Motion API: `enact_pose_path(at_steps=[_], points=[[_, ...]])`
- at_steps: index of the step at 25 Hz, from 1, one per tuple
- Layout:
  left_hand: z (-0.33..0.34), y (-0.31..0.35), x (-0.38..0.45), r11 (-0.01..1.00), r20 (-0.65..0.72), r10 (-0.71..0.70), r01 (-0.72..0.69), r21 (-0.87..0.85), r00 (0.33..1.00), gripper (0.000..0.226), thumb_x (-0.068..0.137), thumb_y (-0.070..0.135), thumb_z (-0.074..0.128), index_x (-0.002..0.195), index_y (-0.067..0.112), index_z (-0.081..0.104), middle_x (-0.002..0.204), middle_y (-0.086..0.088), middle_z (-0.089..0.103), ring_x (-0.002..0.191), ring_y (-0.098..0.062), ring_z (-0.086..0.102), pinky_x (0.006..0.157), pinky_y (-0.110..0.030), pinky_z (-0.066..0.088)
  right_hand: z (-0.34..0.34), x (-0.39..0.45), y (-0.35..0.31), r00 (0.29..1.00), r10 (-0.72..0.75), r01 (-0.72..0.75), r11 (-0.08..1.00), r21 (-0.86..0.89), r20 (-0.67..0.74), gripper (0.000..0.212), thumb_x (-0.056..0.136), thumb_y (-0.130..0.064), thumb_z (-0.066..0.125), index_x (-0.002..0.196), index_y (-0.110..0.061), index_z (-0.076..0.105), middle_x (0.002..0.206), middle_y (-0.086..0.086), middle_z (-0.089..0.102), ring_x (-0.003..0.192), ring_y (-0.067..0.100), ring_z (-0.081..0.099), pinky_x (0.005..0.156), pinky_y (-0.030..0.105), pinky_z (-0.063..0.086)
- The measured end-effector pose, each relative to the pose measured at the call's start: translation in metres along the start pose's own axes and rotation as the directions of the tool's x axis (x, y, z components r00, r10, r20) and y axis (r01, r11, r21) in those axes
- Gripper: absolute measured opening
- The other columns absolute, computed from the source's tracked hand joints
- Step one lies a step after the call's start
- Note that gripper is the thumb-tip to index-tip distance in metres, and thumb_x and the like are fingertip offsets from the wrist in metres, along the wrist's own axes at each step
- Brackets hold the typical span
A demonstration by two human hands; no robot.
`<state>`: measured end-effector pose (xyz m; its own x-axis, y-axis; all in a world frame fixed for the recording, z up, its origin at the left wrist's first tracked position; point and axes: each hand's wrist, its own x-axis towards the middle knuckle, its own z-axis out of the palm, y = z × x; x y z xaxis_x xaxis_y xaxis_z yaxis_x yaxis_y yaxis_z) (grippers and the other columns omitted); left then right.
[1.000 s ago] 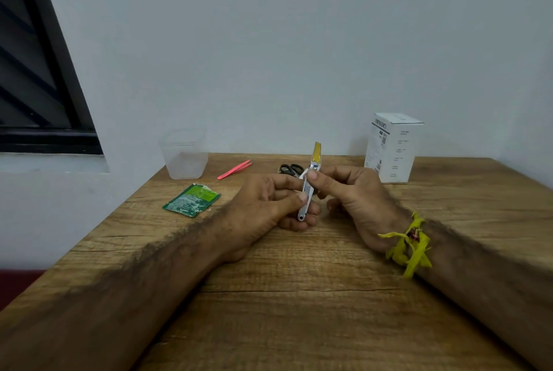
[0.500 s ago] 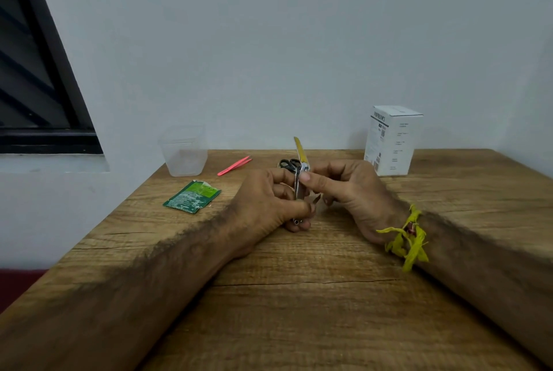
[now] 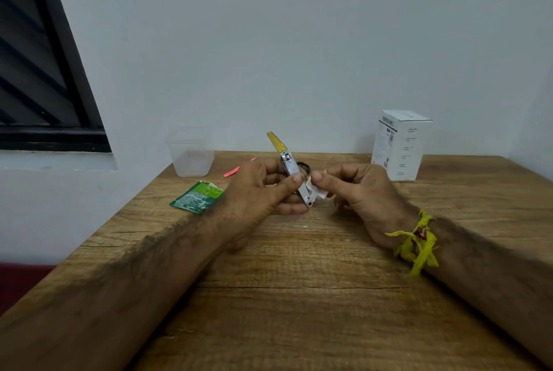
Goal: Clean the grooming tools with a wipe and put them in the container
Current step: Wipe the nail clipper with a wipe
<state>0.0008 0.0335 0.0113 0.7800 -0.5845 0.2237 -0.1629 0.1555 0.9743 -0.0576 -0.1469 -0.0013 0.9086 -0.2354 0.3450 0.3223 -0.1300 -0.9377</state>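
Head-worn view looks forward and down across the table (image 3: 299, 296).

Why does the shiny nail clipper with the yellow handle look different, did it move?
Yes. The silver nail clipper with the yellow handle tipped leftward: its yellow tip now leans toward the clear plastic container, away from the white box.

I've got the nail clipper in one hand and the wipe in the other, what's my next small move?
Probably draw the wipe along the clipper toward its yellow tip: the left hand holds it, and the right hand pinches the wipe only against its lower end.
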Motion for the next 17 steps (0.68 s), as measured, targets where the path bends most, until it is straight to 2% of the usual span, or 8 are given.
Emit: enact_pose_path(at_steps=[3,7,9,11,13,17], points=[[-0.004,-0.001,0.002,0.998,-0.077,0.027,-0.032,-0.061,0.997,0.017,0.09,0.014,0.069,0.103,0.003,0.069,0.089,-0.014,0.078,0.077,-0.022,0.077,0.064,-0.025,0.061,0.001,0.001,-0.001,0.995,0.098,-0.096,0.993,0.068,-0.034,0.019,0.07,-0.033,0.082,0.073,-0.015,0.077,0.084,0.005,0.075,0.073,0.012,0.059,0.057,0.025,0.043],[-0.005,0.001,0.006,0.983,-0.208,0.056,-0.09,-0.16,0.977,0.02,0.092,0.011,0.068,0.105,-0.004,0.066,0.082,-0.011,0.078,0.072,-0.02,0.077,0.061,-0.024,0.06,0.002,0.001,-0.003,0.99,0.133,-0.127,0.986,0.104,-0.053,0.022,0.068,-0.032,0.081,0.077,-0.012,0.078,0.086,0.006,0.074,0.076,0.013,0.058,0.055,0.023,0.043],[-0.007,0.004,0.008,0.959,-0.311,0.043,-0.127,-0.254,0.949,0.016,0.092,0.009,0.069,0.099,-0.005,0.067,0.077,-0.012,0.077,0.07,-0.022,0.077,0.061,-0.024,0.06,0.004,-0.003,-0.005,0.995,0.093,-0.092,0.995,0.045,-0.018,0.018,0.07,-0.029,0.081,0.077,-0.012,0.079,0.076,0.002,0.072,0.067,0.009,0.057,0.053,0.02,0.043],[-0.009,0.007,0.009,0.938,-0.376,0.014,-0.143,-0.317,0.927,0.012,0.092,0.009,0.069,0.092,-0.003,0.068,0.075,-0.013,0.076,0.069,-0.022,0.076,0.06,-0.023,0.06,0.009,-0.009,-0.005,0.999,0.015,-0.01,0.995,-0.096,0.052,0.015,0.075,-0.023,0.08,0.079,-0.009,0.078,0.072,-0.001,0.072,0.062,0.002,0.059,0.055,0.015,0.044],[-0.006,0.008,0.007,0.947,-0.368,0.014,-0.13,-0.292,0.93,0.012,0.092,0.009,0.069,0.094,-0.003,0.068,0.075,-0.013,0.077,0.067,-0.022,0.076,0.059,-0.024,0.06,0.012,-0.011,-0.006,0.998,-0.033,0.042,0.983,-0.178,0.056,0.014,0.077,-0.02,0.08,0.083,-0.007,0.078,0.075,0.001,0.074,0.063,0.001,0.063,0.057,0.012,0.045],[-0.003,0.007,0.005,0.976,-0.339,0.075,-0.139,-0.168,0.938,0.017,0.093,0.012,0.069,0.101,-0.002,0.066,0.073,-0.008,0.076,0.065,-0.021,0.076,0.058,-0.027,0.06,0.012,-0.012,-0.01,1.0,-0.013,0.017,0.986,-0.166,0.02,0.019,0.078,-0.026,0.077,0.086,-0.008,0.078,0.075,0.006,0.073,0.059,0.002,0.059,0.056,0.016,0.046]])
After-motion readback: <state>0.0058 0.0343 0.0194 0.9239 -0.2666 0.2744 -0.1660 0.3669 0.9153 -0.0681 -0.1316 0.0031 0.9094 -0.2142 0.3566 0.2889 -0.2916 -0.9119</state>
